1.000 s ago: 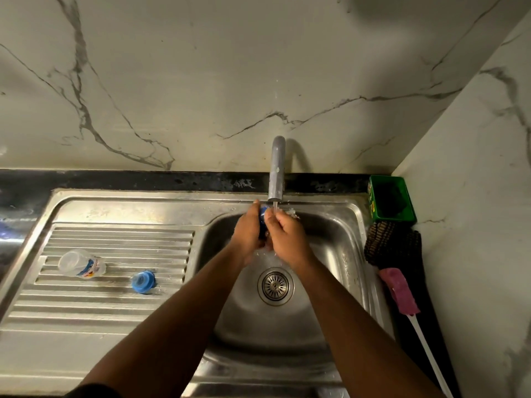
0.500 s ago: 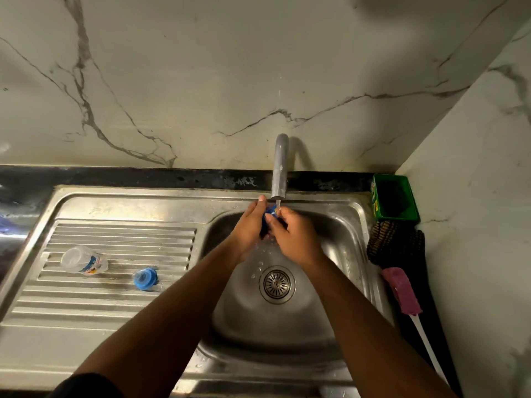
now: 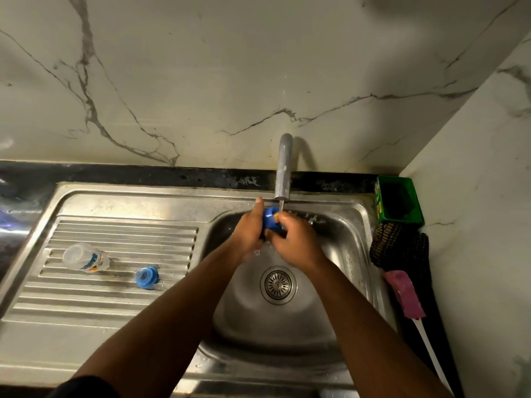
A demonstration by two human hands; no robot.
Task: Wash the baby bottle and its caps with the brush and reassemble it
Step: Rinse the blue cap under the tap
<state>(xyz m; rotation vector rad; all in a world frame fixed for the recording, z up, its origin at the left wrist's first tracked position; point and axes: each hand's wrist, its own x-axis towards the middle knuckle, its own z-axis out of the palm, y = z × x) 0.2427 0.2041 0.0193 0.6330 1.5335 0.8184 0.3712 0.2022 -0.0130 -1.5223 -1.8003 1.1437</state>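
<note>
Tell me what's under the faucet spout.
A blue cap under the faucet, held by left hand and right hand; fingers cover its underside.

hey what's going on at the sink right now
A person is rinsing a blue cap under the running tap, gripping it with the left hand and right hand over the sink basin. The clear bottle lies on its side on the drainboard, with another blue cap beside it. A pink-headed brush rests unused on the counter to the right of the basin. Nothing is reassembled yet.
</note>
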